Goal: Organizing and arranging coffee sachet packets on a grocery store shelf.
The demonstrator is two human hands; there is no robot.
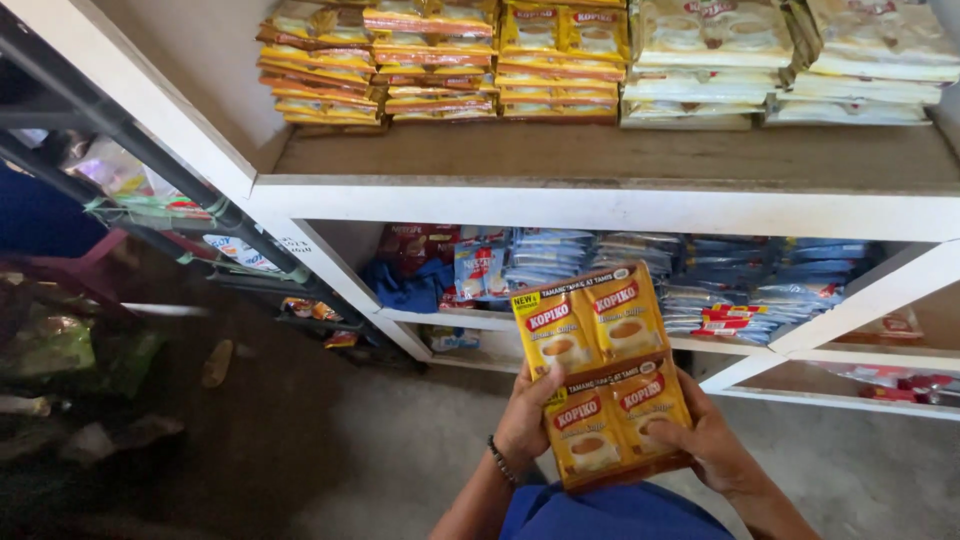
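- white wooden shelf (600, 205) spans the upper frame, stacked with glossy flat packets (440, 65).
- lower centre: left hand (522, 420) and right hand (712, 440) each clasp an edge of one orange sachet strip (600, 370), four rectangular sachets showing.

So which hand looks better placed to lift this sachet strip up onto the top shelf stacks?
Probably the right hand: it grips the yellow sachet strip along its lower right edge, below the matching stacks. The left hand only steadies the left edge.

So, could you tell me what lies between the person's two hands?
In the head view, a yellow strip of sachets fills the gap, gripped by the left hand and right hand.
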